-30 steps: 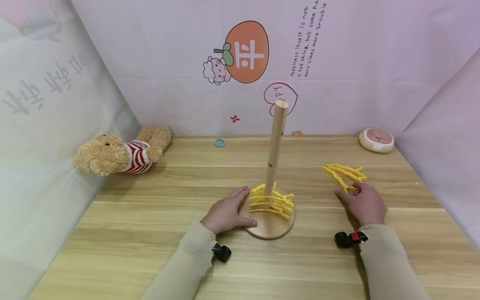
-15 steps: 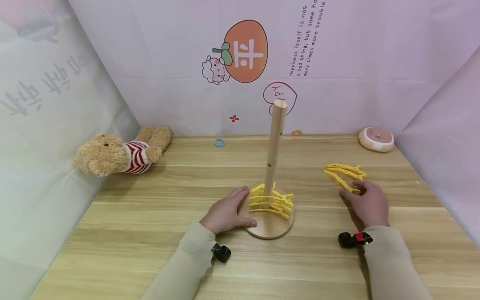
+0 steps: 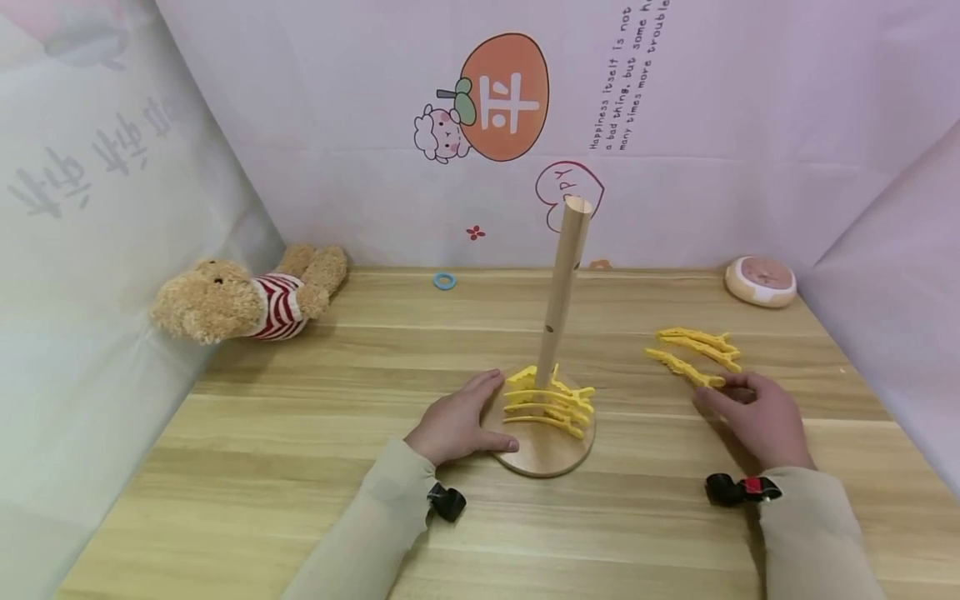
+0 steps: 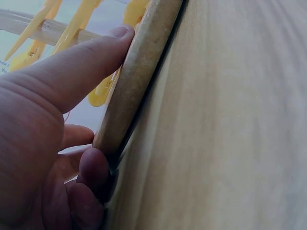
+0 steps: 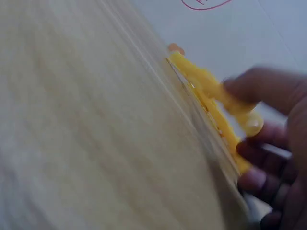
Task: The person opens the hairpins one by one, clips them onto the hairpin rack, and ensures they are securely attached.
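Observation:
A round wooden base (image 3: 543, 458) carries an upright rod (image 3: 562, 292), with several yellow clips (image 3: 547, 408) around its foot. My left hand (image 3: 457, 421) grips the base's left side; in the left wrist view the thumb of that hand (image 4: 33, 110) lies on the rim and the fingers curl at its edge. To the right, my right hand (image 3: 761, 417) pinches the end of a yellow clip (image 3: 681, 367) between thumb and fingers. Other yellow clips (image 3: 701, 340) lie just behind it. The right wrist view shows the pinched clip (image 5: 206, 84), somewhat blurred, at the right hand (image 5: 283, 129).
A teddy bear in a striped shirt (image 3: 277, 307) lies at the back left of the wooden table (image 3: 300, 450). A small blue ring (image 3: 444, 281) is near the back edge. At the back right sits a round pink-and-white object (image 3: 761, 281). Printed cloth (image 3: 675, 200) hangs behind.
My right hand has moved right and slightly toward me, and the pinched clip now lies apart from the others. The left hand keeps its place on the base. The head view has shifted slightly.

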The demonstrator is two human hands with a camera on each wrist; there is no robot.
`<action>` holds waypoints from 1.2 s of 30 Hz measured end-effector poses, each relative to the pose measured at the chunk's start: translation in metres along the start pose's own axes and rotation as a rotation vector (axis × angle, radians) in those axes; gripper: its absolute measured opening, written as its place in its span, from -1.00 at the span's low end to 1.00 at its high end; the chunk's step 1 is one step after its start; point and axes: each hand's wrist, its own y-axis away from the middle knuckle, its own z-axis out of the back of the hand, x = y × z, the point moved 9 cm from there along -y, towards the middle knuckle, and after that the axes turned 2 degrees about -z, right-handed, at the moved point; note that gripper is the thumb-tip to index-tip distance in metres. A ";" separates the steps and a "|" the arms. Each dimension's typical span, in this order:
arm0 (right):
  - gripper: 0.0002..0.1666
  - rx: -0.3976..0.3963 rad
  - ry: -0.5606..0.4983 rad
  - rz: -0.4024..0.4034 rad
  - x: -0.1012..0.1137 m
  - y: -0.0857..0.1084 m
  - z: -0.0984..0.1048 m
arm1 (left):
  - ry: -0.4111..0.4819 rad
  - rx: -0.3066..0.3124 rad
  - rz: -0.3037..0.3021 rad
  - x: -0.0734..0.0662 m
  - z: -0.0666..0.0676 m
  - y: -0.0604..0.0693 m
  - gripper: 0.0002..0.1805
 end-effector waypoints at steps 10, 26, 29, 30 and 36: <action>-0.78 -0.132 -0.531 0.046 0.016 0.001 -0.008 | 0.009 0.010 0.012 0.000 0.000 0.000 0.16; -0.65 -0.040 -0.367 0.217 0.076 0.021 -0.028 | 0.012 0.003 0.005 0.001 0.000 0.000 0.16; -0.67 -0.029 -0.365 0.220 0.085 0.028 -0.028 | 0.009 0.006 0.005 0.001 0.000 -0.001 0.16; -0.68 -0.024 -0.373 0.217 0.087 0.030 -0.027 | 0.009 0.007 0.005 0.001 -0.001 -0.001 0.16; -0.74 0.031 -0.524 0.228 0.109 0.045 -0.023 | 0.010 0.008 0.003 0.000 0.000 -0.001 0.15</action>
